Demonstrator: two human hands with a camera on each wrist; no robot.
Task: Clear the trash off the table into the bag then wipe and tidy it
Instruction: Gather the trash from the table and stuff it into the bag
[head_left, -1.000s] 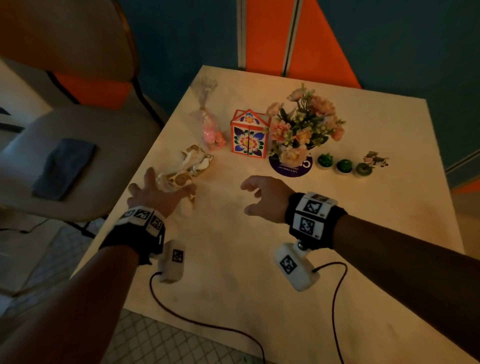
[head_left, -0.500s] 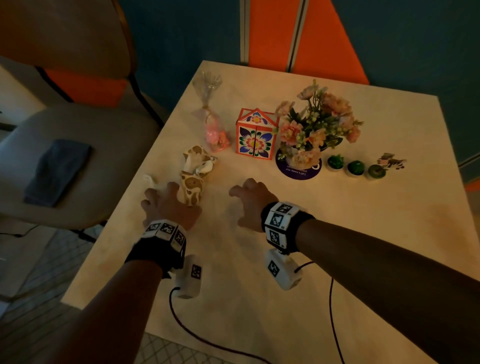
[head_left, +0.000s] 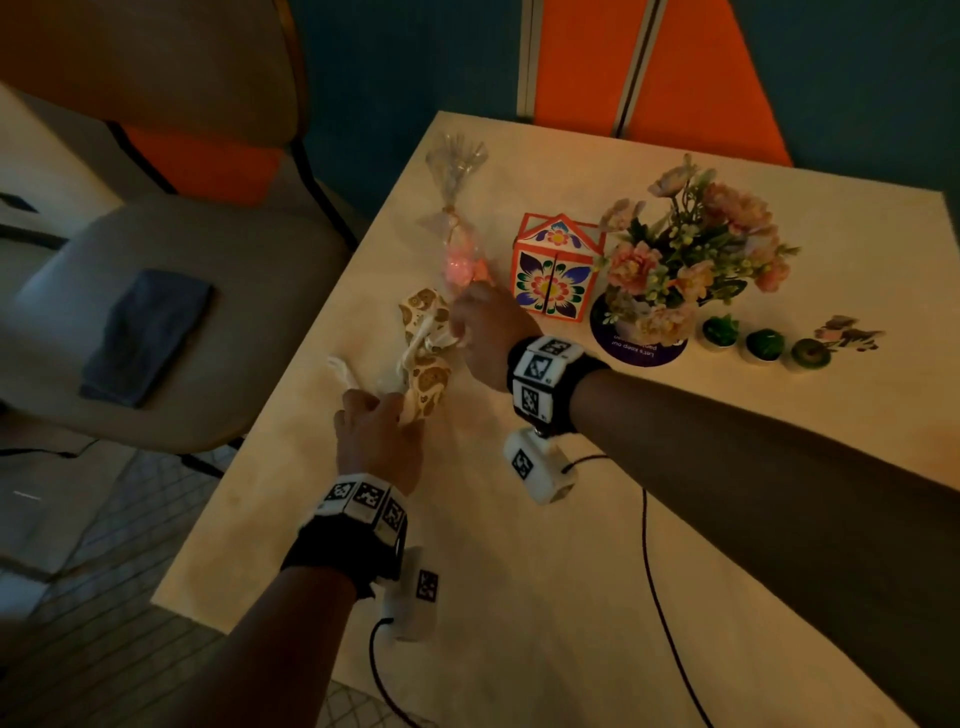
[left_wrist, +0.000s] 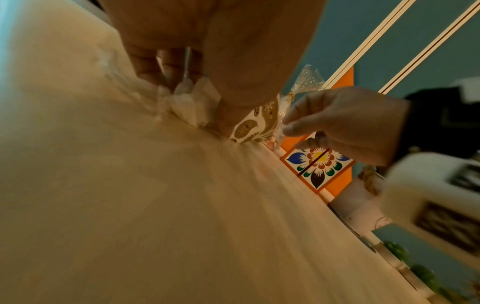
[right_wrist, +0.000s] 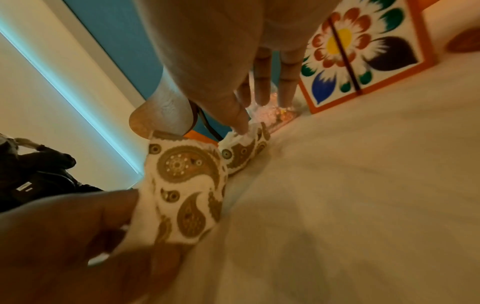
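While both hands work the crumpled paper, the scene reads so:

Left hand (head_left: 376, 441): at 9 o'clock from table centre, fingers curled round the near end of the napkin (head_left: 428, 384); white crumpled paper also bunches under its fingers (left_wrist: 145, 67) in the left wrist view.

Right hand (head_left: 488, 332): at 12 o'clock from the left hand, thumb and forefinger pinching the white crumple at the napkin's far end; the other fingers (right_wrist: 261, 82) hang straight toward the table.

Napkin: paisley-printed, brown on white, crumpled, lying on the table (head_left: 571, 597) between the two hands, near end at 6, far end at 12.

Scrap (head_left: 340, 366): a white twisted bit at 11 o'clock from the left hand, close to the table's left edge.

Candy bag (head_left: 457, 244): clear, with pink pieces inside, at 12 o'clock from the right hand, just beyond its fingertips.

Box (head_left: 553, 270): house-shaped, orange-edged, flower-painted, at 1 o'clock from the right hand, just beside the candy bag.

Flowers (head_left: 691, 244): pink bunch at 3 o'clock from the box, standing on a dark coaster (head_left: 639, 348).

Pots (head_left: 763, 345): three small green ones in a row at 3 o'clock from the coaster.

Chair (head_left: 182, 332): at 9 o'clock from the table, a dark cloth (head_left: 145, 335) lying on its seat.
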